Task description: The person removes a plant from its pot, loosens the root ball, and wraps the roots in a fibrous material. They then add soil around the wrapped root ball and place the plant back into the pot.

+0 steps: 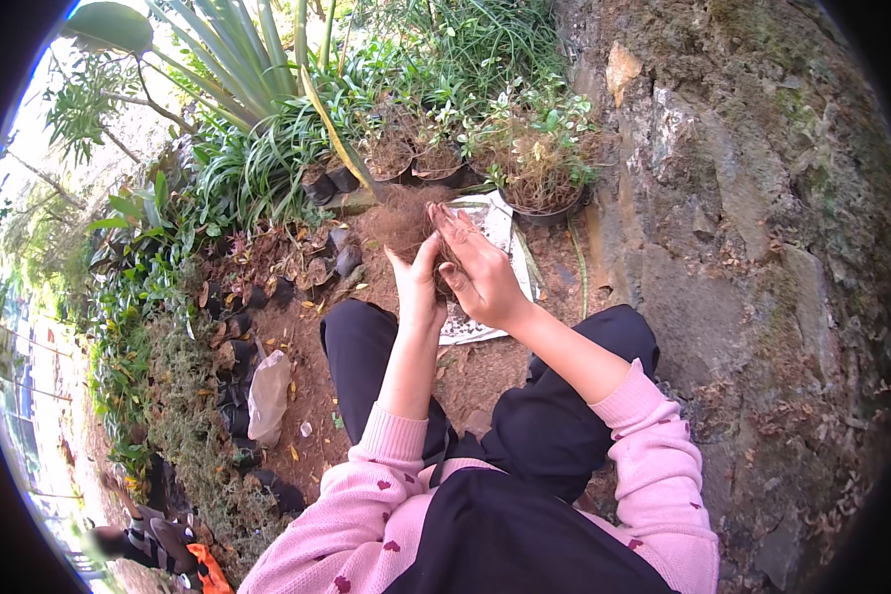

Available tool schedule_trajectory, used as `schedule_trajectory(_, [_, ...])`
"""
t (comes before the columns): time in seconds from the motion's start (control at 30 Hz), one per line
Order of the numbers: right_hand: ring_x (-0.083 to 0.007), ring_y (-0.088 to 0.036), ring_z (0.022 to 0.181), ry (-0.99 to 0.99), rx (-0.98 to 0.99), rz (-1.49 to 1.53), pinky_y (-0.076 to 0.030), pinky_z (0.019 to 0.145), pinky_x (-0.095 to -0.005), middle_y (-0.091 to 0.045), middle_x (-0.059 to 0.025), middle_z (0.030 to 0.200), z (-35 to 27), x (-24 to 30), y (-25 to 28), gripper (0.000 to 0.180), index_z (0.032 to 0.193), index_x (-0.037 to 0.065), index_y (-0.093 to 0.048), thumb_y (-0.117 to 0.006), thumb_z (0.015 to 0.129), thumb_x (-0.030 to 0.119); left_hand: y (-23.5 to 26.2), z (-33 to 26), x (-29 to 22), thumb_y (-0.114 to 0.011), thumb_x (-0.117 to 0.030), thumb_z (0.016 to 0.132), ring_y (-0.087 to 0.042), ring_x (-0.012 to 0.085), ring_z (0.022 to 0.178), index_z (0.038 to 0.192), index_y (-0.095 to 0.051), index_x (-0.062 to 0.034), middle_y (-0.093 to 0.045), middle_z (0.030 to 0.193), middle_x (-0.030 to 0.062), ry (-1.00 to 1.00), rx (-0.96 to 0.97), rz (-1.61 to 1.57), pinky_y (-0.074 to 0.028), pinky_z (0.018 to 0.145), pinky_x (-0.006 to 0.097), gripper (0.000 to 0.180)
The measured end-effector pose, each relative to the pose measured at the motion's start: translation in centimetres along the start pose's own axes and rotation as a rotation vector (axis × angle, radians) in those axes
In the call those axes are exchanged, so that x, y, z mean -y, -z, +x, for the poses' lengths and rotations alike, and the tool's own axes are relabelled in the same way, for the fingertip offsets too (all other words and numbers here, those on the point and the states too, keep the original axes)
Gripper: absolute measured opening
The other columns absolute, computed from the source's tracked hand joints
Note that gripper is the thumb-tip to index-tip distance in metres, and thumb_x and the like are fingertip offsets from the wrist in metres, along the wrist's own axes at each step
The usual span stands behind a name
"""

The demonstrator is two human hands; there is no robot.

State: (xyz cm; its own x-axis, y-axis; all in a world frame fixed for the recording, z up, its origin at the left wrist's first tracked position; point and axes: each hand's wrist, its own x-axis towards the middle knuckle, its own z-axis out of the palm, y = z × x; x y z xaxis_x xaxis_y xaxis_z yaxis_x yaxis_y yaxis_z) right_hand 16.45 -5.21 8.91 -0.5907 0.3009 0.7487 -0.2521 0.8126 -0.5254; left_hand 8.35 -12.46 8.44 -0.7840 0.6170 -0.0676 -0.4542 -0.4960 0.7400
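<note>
Raised above my knees is a ball of brown fibre point(398, 220) with one long green-yellow leaf point(335, 129) sticking up from it, leaning left. Around its lower side curls my left hand point(421, 284), thumb up against the fibre. My right hand point(482, 269) presses on the ball's right side, fingers together and soiled dark. What lies between the two palms is hidden. Under the hands, a white sheet point(475, 330) with dark crumbs on it lies on the soil.
Potted plants point(543, 168) with dry fibre stand beyond the sheet. A rock wall point(752, 267) rises on the right. On the left are a pale plastic bag point(268, 396), black plant bags point(236, 396) and dense greenery. Another person point(144, 540) is at the lower left.
</note>
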Motion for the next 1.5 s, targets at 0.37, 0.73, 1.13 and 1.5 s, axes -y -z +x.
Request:
schedule_trajectory(0.37, [-0.0265,-0.042,0.128,-0.315,-0.037,0.307,-0.032,0.107,-0.0373,-0.042,-0.0146,0.14,1.0,-1.9,2.7,0.087,0.141,0.008,-0.035,-0.076,0.07,0.039,0.1,-2.3,-3.7,-0.052,-0.024,0.073,-0.038,0.0245,0.124,0.147,-0.008,-0.0189,-0.025,0.143,0.0117,0.091,0.543,-0.311,-0.036,0.098,0.036,0.086])
schedule_trajectory(0.73, [-0.0179,-0.045,0.123,-0.375,-0.185,0.47,-0.038,0.098,-0.0283,-0.042,-0.0109,0.139,0.9,0.6,1.5,0.057,0.144,0.008,-0.029,-0.051,0.095,0.028,0.8,-0.5,0.2,-0.068,-0.008,0.076,-0.054,0.025,0.111,0.129,-0.038,-0.0017,-0.053,0.121,0.0134,0.037,0.339,-0.117,-0.045,0.095,0.038,0.061])
schedule_trajectory(1.13, [-0.0229,-0.055,0.113,-0.54,-0.401,0.842,-0.043,0.098,-0.0339,-0.054,-0.0148,0.126,0.6,0.1,0.2,0.036,0.13,0.0,-0.044,-0.031,0.101,0.015,2.1,-0.4,1.7,-0.065,-0.005,0.078,-0.054,0.0245,0.111,0.13,-0.038,-0.0025,-0.052,0.124,0.0129,-0.032,0.229,-0.133,-0.044,0.098,0.038,0.059])
schedule_trajectory(1.5, [-0.0417,-0.023,0.135,-0.163,0.131,-0.305,-0.016,0.11,-0.0522,-0.028,-0.027,0.144,-0.9,0.4,-0.2,0.092,0.14,-0.006,-0.026,-0.035,0.086,0.067,2.5,0.1,2.4,-0.064,-0.017,0.085,-0.05,0.024,0.116,0.134,-0.033,-0.0079,-0.05,0.125,0.0132,0.163,0.055,-0.046,-0.042,0.097,0.038,0.059])
